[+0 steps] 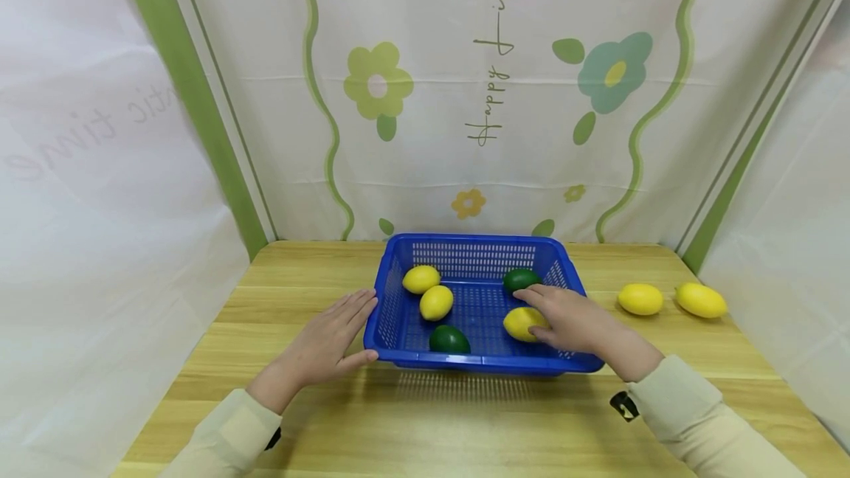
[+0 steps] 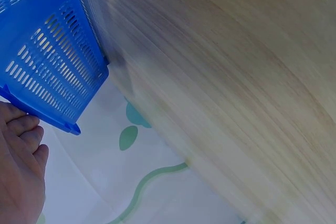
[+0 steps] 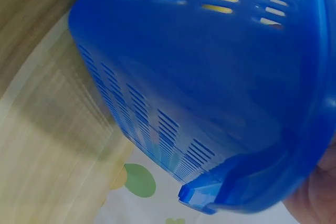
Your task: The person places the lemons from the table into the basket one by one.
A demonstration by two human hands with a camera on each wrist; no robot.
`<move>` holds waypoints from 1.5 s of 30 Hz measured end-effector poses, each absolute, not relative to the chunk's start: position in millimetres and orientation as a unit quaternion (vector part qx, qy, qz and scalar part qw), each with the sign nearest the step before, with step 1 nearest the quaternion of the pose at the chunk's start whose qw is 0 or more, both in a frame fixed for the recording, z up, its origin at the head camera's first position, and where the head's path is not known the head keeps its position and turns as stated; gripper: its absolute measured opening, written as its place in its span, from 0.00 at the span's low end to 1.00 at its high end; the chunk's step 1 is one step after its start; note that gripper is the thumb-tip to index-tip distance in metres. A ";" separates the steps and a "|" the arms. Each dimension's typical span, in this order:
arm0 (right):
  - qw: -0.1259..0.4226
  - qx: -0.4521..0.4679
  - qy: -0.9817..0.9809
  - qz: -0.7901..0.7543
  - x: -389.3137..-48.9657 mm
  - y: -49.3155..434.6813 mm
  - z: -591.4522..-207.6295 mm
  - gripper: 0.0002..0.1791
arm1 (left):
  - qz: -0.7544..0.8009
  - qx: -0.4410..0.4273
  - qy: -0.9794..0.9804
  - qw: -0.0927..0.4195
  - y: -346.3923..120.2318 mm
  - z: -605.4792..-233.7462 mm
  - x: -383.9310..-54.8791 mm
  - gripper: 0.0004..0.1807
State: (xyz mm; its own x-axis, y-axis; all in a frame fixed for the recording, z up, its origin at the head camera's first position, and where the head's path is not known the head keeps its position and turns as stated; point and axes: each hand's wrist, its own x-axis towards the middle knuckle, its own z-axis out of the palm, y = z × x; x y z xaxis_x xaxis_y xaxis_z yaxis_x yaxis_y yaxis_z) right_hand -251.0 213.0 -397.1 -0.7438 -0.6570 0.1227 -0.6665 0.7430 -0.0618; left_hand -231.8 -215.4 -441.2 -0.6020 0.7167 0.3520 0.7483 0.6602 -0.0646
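A blue plastic basket [image 1: 481,362] with slotted sides stands on the table. My left hand [image 1: 335,338] lies against its left rim, fingers straight; the left wrist view shows these fingertips [image 2: 32,135] at the rim. Reaching over the right side, my right hand [image 1: 574,323] holds a yellow lemon [image 1: 521,324] inside the basket between thumb and fingers. Just behind that lemon is a dark green avocado-like fruit [image 1: 520,280]. Two more lemons, one behind [image 1: 421,279] and one nearer [image 1: 436,303], lie at the left, with another dark green fruit [image 1: 449,339] by the front wall.
To the right of the basket, two lemons lie on the wooden table [image 1: 279,316]: one closer [image 1: 640,299], one farther out [image 1: 701,300]. A white curtain [image 1: 432,161] with printed flowers hangs behind the table, and white sheets hang at both sides.
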 end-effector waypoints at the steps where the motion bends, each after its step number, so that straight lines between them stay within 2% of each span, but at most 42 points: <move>1: 0.049 0.352 -0.933 0.051 -250.7 213.4 -396.3 0.31 | -0.045 -0.409 -0.894 0.176 -215.5 -441.3 -232.0 0.45; 20: 0.092 0.351 -0.929 0.067 -246.7 228.5 -388.3 0.29 | -0.049 -0.413 -0.890 0.188 -215.4 -442.9 -233.3 0.46; 30: 0.107 0.339 -0.931 0.079 -238.9 240.9 -381.8 0.28 | -0.049 -0.409 -0.894 0.176 -216.6 -444.4 -233.4 0.45; 45: 0.183 0.348 -0.915 0.088 -222.9 267.9 -376.0 0.30 | -0.048 -0.406 -0.897 0.168 -216.1 -443.7 -233.7 0.45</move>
State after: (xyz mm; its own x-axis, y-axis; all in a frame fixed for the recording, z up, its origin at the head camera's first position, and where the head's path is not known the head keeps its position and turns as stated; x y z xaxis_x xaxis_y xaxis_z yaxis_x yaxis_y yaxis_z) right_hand -222.9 267.9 -376.0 -0.6904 -0.6047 0.3971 -0.6694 0.7422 -0.0337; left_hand -233.7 -216.1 -443.7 -0.6146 0.7115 0.3407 0.7440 0.6663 -0.0493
